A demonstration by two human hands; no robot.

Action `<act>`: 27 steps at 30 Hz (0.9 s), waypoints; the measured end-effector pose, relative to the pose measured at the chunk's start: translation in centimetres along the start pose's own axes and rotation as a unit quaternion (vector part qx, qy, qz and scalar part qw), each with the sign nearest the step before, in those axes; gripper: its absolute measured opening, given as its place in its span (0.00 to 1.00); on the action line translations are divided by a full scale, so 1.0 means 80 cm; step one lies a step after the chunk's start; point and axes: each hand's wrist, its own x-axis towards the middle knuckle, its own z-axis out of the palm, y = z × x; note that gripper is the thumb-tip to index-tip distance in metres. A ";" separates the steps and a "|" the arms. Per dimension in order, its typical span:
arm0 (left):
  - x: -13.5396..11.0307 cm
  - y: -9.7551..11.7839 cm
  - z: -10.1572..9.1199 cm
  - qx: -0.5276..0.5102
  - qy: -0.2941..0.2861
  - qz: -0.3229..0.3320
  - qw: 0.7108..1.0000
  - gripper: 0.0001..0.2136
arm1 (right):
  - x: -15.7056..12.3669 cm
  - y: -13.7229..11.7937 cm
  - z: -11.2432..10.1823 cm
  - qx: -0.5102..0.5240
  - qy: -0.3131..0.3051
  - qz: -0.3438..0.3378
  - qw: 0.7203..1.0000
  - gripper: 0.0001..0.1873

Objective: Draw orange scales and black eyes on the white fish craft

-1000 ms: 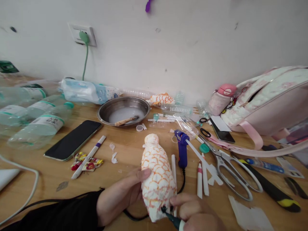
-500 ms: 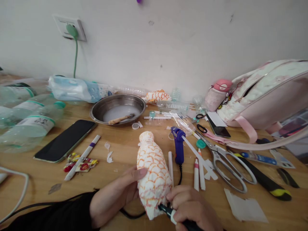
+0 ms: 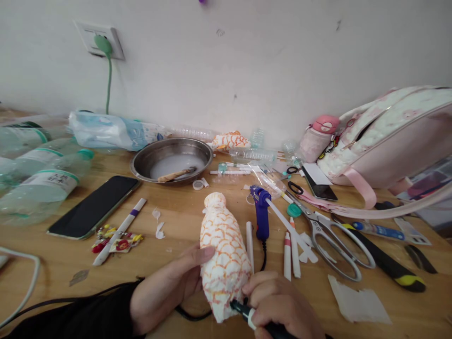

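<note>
A white paper-covered bottle shape [image 3: 226,249] with orange scale lines tilts over the table, its narrow neck pointing away from me. My left hand [image 3: 187,270] is closed round its left side, thumb on top. In my right hand [image 3: 278,301] is a dark marker [image 3: 243,310], and its tip touches a dark spot at the near end of the shape. Just beyond my right hand lies a blue hot glue gun [image 3: 262,214] with a white glue stick in it. White markers [image 3: 287,256] and large scissors [image 3: 330,247] are to the right.
A metal bowl [image 3: 136,172] of whitish liquid holds a brush. Plastic bottles [image 3: 49,186] and a phone [image 3: 93,207] lie left, with a white marker [image 3: 120,230] nearby. A backpack [image 3: 395,141] stands at right. A second orange-scaled shape [image 3: 231,140] rests by the wall.
The whole view has shifted very slightly. Both hands keep their hold, and the marker tip stays at the near end of the shape.
</note>
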 end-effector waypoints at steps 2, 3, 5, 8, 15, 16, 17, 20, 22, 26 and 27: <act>0.000 0.000 0.000 -0.001 0.003 0.000 1.000 0.23 | -0.002 0.001 0.001 0.000 0.011 0.008 1.000 0.13; 0.000 0.000 -0.001 -0.001 0.004 -0.001 1.000 0.23 | -0.003 0.001 0.001 0.002 0.010 0.005 1.000 0.13; 0.001 -0.001 -0.001 0.001 0.003 0.002 1.000 0.24 | -0.005 0.002 0.001 0.007 0.003 -0.001 1.000 0.13; 0.000 -0.001 -0.001 0.004 0.002 0.001 1.000 0.25 | -0.006 0.002 0.000 0.015 -0.004 0.005 1.000 0.12; 0.000 0.002 0.003 0.011 0.011 -0.005 1.000 0.26 | -0.006 0.003 0.000 0.027 0.009 0.014 1.000 0.11; 0.000 0.002 0.003 0.012 0.011 -0.004 1.000 0.26 | -0.006 0.004 0.000 0.027 0.007 0.010 1.000 0.11; 0.000 0.002 0.003 0.012 0.008 -0.005 1.000 0.26 | -0.006 0.004 -0.001 0.025 0.003 0.008 1.000 0.12; 0.001 0.001 0.002 0.007 0.002 -0.001 1.000 0.25 | -0.004 0.004 -0.002 0.020 -0.007 -0.004 1.000 0.15; 0.002 0.001 0.001 -0.001 0.004 0.001 1.000 0.25 | -0.002 0.003 -0.002 0.022 -0.015 -0.013 1.000 0.17; 0.001 0.002 0.001 0.001 0.003 -0.003 1.000 0.24 | -0.002 0.003 -0.003 0.035 -0.011 -0.009 0.999 0.15; 0.000 0.003 0.002 0.003 0.002 -0.005 1.000 0.23 | -0.004 0.003 -0.003 0.044 -0.009 -0.004 0.999 0.14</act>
